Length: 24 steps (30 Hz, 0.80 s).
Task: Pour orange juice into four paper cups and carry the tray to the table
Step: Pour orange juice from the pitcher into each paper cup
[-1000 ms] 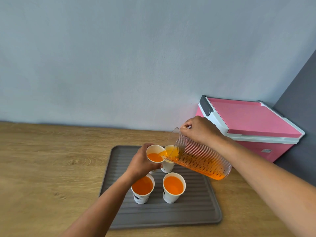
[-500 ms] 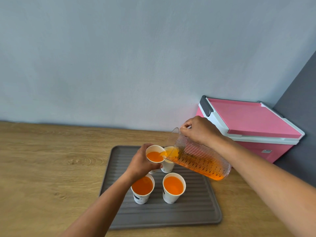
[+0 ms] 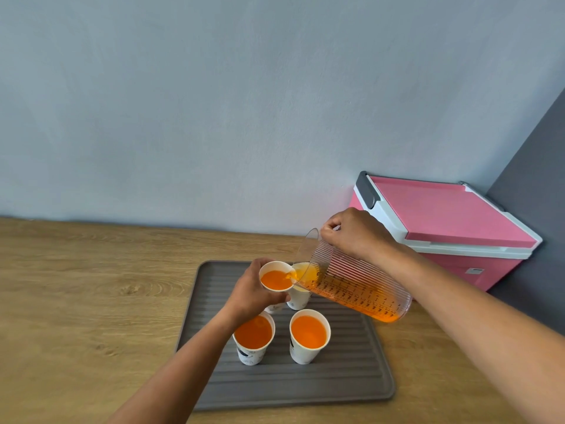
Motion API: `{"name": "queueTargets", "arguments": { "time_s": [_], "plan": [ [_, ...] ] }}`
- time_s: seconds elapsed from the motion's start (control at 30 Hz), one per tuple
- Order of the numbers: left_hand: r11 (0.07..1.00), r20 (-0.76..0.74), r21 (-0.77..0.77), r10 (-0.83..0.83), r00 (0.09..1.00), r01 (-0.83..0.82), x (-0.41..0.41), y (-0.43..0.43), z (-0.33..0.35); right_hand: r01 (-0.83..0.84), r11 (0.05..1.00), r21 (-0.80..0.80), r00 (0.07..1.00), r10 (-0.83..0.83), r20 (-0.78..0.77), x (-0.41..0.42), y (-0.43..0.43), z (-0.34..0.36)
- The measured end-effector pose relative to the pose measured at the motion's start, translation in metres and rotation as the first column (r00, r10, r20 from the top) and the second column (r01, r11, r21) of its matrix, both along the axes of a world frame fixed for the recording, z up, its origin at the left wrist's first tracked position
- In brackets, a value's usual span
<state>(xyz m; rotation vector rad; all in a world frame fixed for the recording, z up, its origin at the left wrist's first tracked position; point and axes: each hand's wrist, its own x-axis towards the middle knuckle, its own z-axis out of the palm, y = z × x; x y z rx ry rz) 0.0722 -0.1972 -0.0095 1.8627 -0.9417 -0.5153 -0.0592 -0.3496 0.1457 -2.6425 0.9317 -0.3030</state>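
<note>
A grey ribbed tray [image 3: 336,384] lies on the wooden counter. My left hand [image 3: 250,293] grips a white paper cup [image 3: 276,280] a little above the tray, tilted toward the jug. My right hand [image 3: 356,232] holds a clear ribbed jug [image 3: 354,284] tipped left, and orange juice runs from its spout into that cup. Two cups full of juice, one at front left [image 3: 253,338] and one at front right [image 3: 309,335], stand upright on the tray. Another cup [image 3: 299,298] stands behind them, mostly hidden by the jug and the held cup.
A pink and white cooler box [image 3: 452,228] with a grey handle sits on the counter at the right, against the wall. The wooden counter [image 3: 91,301] stretches to the left of the tray. A dark grey wall panel [image 3: 538,179] rises at the far right.
The juice level in the held cup has risen slightly. Both hands and the jug stay almost where they were.
</note>
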Motion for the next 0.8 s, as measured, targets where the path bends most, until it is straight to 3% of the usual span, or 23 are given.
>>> {"name": "queueTargets", "arguments": {
  "time_s": [0.8],
  "plan": [
    [1.0, -0.023, 0.009, 0.01, 1.0, -0.01, 0.0028, 0.0001, -0.0038, -0.008, 1.0, -0.001, 0.999, 0.008, 0.053, -0.0032, -0.0045, -0.0096]
  ]
}}
